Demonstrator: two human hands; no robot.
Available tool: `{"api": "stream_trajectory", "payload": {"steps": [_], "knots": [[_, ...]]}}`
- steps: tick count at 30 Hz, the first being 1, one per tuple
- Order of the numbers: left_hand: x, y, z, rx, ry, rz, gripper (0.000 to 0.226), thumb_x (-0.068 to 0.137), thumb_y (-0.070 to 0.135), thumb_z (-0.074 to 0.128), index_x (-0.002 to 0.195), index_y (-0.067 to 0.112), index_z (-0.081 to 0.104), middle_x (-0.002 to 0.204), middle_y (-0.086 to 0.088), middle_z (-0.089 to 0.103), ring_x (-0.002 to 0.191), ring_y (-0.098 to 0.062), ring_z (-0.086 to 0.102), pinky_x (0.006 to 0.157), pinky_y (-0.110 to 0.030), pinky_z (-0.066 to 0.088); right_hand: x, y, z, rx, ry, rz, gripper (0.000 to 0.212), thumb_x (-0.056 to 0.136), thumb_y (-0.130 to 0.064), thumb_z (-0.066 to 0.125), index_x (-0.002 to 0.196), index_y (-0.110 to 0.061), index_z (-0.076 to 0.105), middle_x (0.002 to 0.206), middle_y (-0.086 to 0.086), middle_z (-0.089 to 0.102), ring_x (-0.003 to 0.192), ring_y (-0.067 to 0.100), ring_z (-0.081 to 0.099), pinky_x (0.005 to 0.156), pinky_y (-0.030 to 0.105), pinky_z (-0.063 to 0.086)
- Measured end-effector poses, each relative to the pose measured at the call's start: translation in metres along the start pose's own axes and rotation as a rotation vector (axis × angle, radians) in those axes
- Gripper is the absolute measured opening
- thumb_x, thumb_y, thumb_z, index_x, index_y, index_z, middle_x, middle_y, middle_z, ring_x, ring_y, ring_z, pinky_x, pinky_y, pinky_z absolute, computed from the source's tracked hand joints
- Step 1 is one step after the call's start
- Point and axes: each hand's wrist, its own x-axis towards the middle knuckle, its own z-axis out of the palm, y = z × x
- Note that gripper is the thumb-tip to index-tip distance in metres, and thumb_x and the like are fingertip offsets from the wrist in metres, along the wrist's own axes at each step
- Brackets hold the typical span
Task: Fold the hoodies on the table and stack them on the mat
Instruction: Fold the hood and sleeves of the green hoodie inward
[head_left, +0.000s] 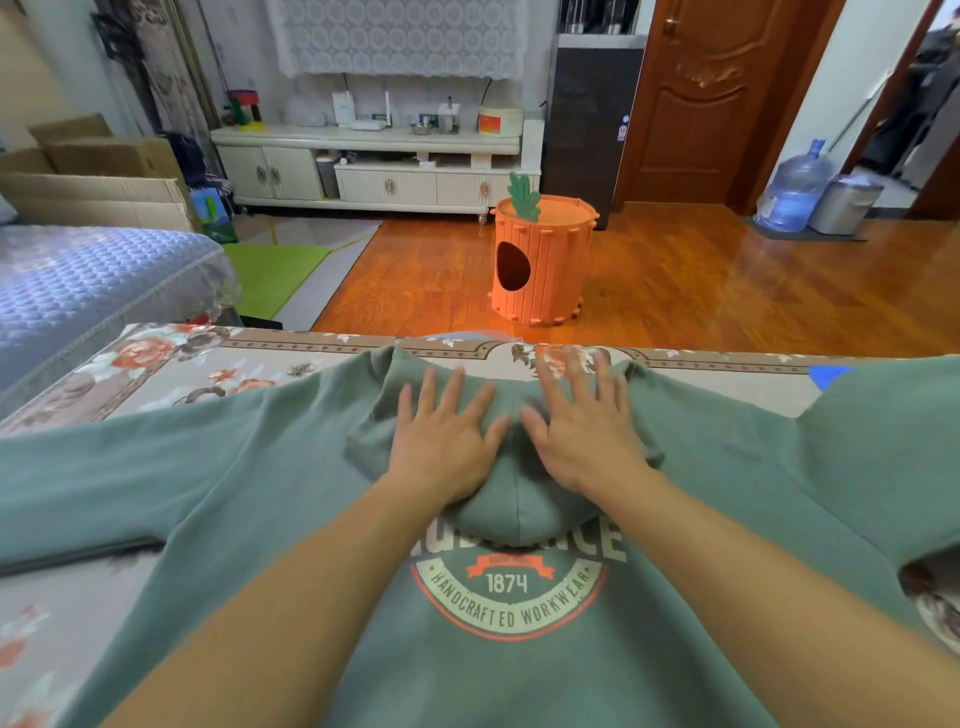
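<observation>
On the table (218, 364), covered with a flowered cloth, a green hoodie (270, 478) spread flat, back side up, with both sleeves stretched out to the left and right edges of the view. On its back, a round print with "1874" and "HANDCRAFTED WORKWEAR", partly covered by the hood (519, 499), which lies folded down over the back. On the hood, both hands side by side and palm down, fingers straight and spread, gripping nothing: left hand (441, 441) on the left half, right hand (587, 436) on the right half, thumbs close to each other but apart, near the hood's middle seam. At the far right of the table, a small blue piece (830, 375), showing past the right sleeve. Beyond the table, on the wooden floor, an orange carrot-shaped bin (543, 262), a white TV cabinet (374, 171) by the wall, and a water bottle (795, 192) near the brown door (701, 98).
</observation>
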Motion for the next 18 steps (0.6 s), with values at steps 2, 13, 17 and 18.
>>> {"api": "stream_trajectory", "payload": {"steps": [2,13,17,18], "knots": [[0.002,-0.011,0.009,0.023,-0.192,-0.027,0.070,0.092,0.079,0.010,0.155,0.054,-0.006,0.170,0.005,-0.009,0.155,-0.029,-0.014,0.120,-0.061,-0.012,-0.002,0.016,0.015,-0.028,-0.268,0.105,0.076,0.094,-0.074,0.013,0.159,-0.037,-0.003,0.167,-0.002,-0.014,0.152,0.030,-0.018,0.122,0.055,-0.008],[-0.039,0.000,0.002,0.101,0.136,0.259,0.064,0.093,0.063,0.035,0.153,0.042,0.032,0.163,-0.011,0.024,0.150,-0.038,0.020,0.117,-0.065,0.018,0.015,0.019,0.027,-0.029,-0.279,0.048,0.074,0.096,-0.070,0.013,0.159,-0.035,-0.001,0.168,0.004,-0.009,0.153,0.031,-0.012,0.123,0.050,-0.009],[-0.085,0.013,0.002,0.018,0.025,0.395,0.050,0.093,0.067,0.033,0.116,0.030,0.057,0.107,0.001,0.056,0.103,-0.026,0.052,0.086,-0.043,0.043,0.021,0.022,0.021,-0.029,-0.345,0.037,0.078,0.094,-0.075,0.014,0.159,-0.036,-0.005,0.167,0.004,-0.015,0.153,0.031,-0.015,0.122,0.048,-0.012],[-0.087,0.014,-0.002,-0.005,-0.009,0.389,0.045,0.094,0.065,0.035,0.110,0.028,0.055,0.102,0.001,0.058,0.099,-0.026,0.055,0.081,-0.043,0.044,0.021,0.022,0.019,-0.030,-0.377,0.035,0.079,0.093,-0.076,0.014,0.159,-0.036,-0.005,0.167,0.003,-0.016,0.153,0.030,-0.016,0.122,0.048,-0.012]]}}
